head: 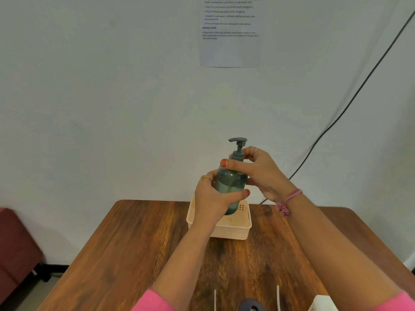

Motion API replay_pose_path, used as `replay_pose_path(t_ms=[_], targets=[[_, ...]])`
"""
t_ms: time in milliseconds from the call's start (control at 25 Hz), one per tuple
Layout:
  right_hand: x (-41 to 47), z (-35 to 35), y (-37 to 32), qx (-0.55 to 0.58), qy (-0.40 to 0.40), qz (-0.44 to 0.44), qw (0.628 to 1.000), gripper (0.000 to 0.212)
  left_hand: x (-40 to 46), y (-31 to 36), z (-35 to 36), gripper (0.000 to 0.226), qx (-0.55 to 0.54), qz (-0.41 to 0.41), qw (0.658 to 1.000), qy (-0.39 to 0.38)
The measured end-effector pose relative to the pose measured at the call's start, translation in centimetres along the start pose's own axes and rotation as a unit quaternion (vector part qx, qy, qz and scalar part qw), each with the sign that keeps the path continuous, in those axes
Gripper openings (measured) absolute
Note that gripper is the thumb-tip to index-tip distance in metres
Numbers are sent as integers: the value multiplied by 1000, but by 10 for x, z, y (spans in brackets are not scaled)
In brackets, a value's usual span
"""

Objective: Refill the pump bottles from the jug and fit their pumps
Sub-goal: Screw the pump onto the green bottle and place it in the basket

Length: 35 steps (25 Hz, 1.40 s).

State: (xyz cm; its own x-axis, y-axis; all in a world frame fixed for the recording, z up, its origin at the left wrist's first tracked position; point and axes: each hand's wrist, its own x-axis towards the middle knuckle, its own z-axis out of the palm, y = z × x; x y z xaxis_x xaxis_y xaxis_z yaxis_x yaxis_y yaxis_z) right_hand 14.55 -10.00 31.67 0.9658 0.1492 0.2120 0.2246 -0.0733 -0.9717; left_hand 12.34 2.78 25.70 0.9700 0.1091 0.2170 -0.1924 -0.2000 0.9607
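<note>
A grey-green translucent pump bottle (230,187) is held upright in the air above the cream basket (233,230). My left hand (213,200) grips the bottle's body from the left, thumb across its front. My right hand (258,173) pinches the collar of the grey pump (237,147), which sits in the bottle's neck with its spout pointing left. The jug is out of clear view; only a white object (321,303) shows at the bottom right edge.
The wooden table (134,254) reaches to a white wall. Two thin white dip tubes (215,299) and a dark pump head (251,306) lie at the near edge. A black cable (350,102) runs down the wall. A maroon seat (15,243) stands at left.
</note>
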Motion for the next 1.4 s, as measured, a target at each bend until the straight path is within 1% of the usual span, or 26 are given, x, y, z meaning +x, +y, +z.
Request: replay_pose_path(t_ms=[40,80,120,160,200,240,320,360,400,440,520,560,600,680,720,800,840,920,960,1040,1160,1200,1240,1320,1360,1400], targets=[[0,1,2,-9,-10,10,1000,65,0,0,0,77,0,-2,1000,0],[1,-3,2,-10,-40,21,999,65,0,-1,1,78,-1,-4,1000,1],[0,-8,2,5,-73,26,997,59,0,-2,0,78,-2,-5,1000,2],[-2,-11,0,24,-88,24,996,50,0,-3,0,78,-4,-5,1000,3],[-3,-11,0,33,-80,19,996,46,1,-3,-1,78,-6,-3,1000,3],[-3,-8,0,31,-50,15,998,48,1,-4,-1,78,-5,-1,1000,4],[-2,4,2,13,8,18,1000,64,2,-4,0,78,-4,-1,1000,4],[-2,8,3,1,6,21,1000,69,2,-4,1,77,-7,-3,1000,2],[-2,7,3,-7,-14,30,999,71,1,-4,1,77,-12,-5,1000,-1],[-2,2,2,-6,-44,42,998,68,1,-4,1,76,-15,-5,1000,-2],[-4,-9,0,19,-82,42,996,53,1,-5,-1,76,-15,-2,1000,0],[-5,-10,0,27,-73,35,996,47,1,-5,-2,76,-15,-1,1000,0],[-5,-7,2,30,-46,30,998,45,2,-5,-2,77,-17,-1,1000,0],[-4,6,5,24,5,33,999,52,1,-5,-3,78,-28,-10,1000,2],[-4,10,7,14,8,35,999,56,1,-5,-4,79,-34,-16,999,4],[-4,8,9,-2,-20,39,999,59,2,-7,-7,81,-37,-19,999,7],[-6,4,8,4,-44,38,998,57,2,-8,-8,82,-36,-18,999,6],[-8,-3,5,30,-80,23,996,47,2,-8,-11,83,-33,-16,999,4],[-8,-4,4,37,-85,10,996,42,2,-9,-12,83,-31,-15,999,2],[-9,1,4,42,-58,-14,997,34,2,-9,-13,83,-32,-13,999,-3],[-9,21,11,50,53,-19,997,32,3,-12,-14,80,-37,-12,999,-1],[-9,26,15,49,78,-23,996,32,3,-14,-15,79,-41,-15,999,0],[-10,30,17,44,84,-28,995,34,3,-15,-15,79,-47,-19,999,0],[-10,29,17,37,50,-17,998,45,4,-18,-18,79,-49,-21,999,-4],[-8,24,14,46,18,4,999,52,4,-19,-19,80,-43,-20,999,-10],[-7,18,11,59,-21,27,998,53,5,-20,-21,80,-39,-19,999,-20]])
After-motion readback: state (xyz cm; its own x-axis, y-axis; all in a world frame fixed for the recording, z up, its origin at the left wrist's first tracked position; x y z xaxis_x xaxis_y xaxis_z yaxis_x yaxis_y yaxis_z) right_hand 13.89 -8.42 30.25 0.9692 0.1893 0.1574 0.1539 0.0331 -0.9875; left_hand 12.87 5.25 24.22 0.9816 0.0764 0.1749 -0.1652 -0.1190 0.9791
